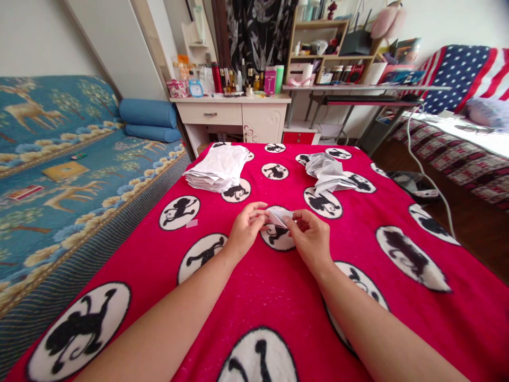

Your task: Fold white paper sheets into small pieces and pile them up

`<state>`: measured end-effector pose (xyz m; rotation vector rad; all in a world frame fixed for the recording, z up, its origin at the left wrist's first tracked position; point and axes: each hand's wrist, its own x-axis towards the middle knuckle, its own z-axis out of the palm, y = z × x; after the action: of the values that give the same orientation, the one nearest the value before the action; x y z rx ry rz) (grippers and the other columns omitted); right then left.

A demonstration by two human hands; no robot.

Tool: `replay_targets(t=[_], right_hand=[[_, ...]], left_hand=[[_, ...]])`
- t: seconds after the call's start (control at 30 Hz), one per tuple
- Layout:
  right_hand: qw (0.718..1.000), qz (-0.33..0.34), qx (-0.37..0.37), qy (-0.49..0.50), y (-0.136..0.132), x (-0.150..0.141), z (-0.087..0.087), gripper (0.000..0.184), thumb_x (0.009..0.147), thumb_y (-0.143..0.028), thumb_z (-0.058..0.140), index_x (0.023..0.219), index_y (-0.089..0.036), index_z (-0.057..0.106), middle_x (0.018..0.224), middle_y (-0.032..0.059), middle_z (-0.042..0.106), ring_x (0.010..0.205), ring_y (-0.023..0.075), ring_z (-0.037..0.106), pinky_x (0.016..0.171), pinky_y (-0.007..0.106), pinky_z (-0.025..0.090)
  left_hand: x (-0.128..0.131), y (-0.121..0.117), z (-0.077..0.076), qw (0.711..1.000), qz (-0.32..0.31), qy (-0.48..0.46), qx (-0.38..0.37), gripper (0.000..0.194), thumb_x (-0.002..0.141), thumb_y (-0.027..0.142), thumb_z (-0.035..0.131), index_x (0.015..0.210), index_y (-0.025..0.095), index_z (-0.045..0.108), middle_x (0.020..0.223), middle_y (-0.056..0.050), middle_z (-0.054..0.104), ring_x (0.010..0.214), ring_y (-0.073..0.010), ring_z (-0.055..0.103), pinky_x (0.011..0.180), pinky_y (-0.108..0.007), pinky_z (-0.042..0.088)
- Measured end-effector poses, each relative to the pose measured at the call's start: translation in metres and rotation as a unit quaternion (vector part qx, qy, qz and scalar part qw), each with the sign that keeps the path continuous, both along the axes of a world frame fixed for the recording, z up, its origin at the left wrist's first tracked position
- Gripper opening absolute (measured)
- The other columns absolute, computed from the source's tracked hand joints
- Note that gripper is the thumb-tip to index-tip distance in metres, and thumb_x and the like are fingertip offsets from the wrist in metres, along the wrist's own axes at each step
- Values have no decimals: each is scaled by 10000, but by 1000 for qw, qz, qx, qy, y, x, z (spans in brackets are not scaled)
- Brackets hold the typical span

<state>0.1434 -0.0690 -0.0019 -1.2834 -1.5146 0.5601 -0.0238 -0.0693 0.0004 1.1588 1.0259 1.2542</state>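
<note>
The folded paper (279, 216) is white, the red cloth (246, 313) patterned with black-and-white roundels (180, 213).

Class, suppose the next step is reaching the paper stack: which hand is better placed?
Probably the left hand: it is nearer the stack, the right hand farther across; both hold folded paper.

You've got paper (279, 216) mid-frame; behind it on the cloth (270, 289), a stack (218, 167) left of center, pile (329, 172) right.

A small folded white paper (279, 216) sits between fingers (293, 229).
</note>
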Motion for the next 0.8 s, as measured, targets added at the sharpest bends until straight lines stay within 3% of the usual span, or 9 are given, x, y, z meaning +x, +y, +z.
replay_targets(t=[0.17,0.3,0.47,0.6,0.7,0.8], right_hand=[[1000,3,-4,-6,-1,-1,3,187,798,-382,646,820,-198,619,635,0,607,516,122,536,495,243,411],[987,52,-73,134,0,-4,5,314,759,-319,654,1043,-217,569,701,-21,615,521,135,600,486,246,485],[948,107,-157,254,2,-7,7,239,736,-366,672,888,-217,563,776,27,684,584,167,662,589,300,566],[938,157,-210,227,2,-10,6,210,728,-316,637,901,-204,594,808,36,700,594,164,651,562,288,543],[963,141,-166,158,2,-8,4,193,732,-245,573,902,-183,638,830,39,695,688,168,642,566,257,517],[990,92,-69,87,1,-4,6,189,784,-266,570,927,-184,661,927,58,681,796,171,613,589,237,483]], left_hand=[[0,-2,3,1000,-21,5,10,448,812,438,659,1140,153,547,1049,-101,665,938,-182,665,794,-273,550],[0,1,-2,1000,8,10,20,496,715,355,764,1114,147,555,1041,-107,664,932,-189,669,775,-278,560],[0,4,-5,999,9,-40,-8,497,689,322,779,1111,140,589,1036,-104,699,918,-189,677,753,-280,568],[-2,5,-6,1000,18,3,15,394,740,351,725,1062,135,662,1035,-99,720,886,-195,679,687,-255,551],[-6,4,-1,989,87,91,80,304,789,336,676,1032,154,694,1013,-84,726,893,-192,670,732,-266,536],[-9,0,7,951,154,206,173,205,840,305,623,975,182,717,983,-70,717,902,-178,650,765,-263,513]])
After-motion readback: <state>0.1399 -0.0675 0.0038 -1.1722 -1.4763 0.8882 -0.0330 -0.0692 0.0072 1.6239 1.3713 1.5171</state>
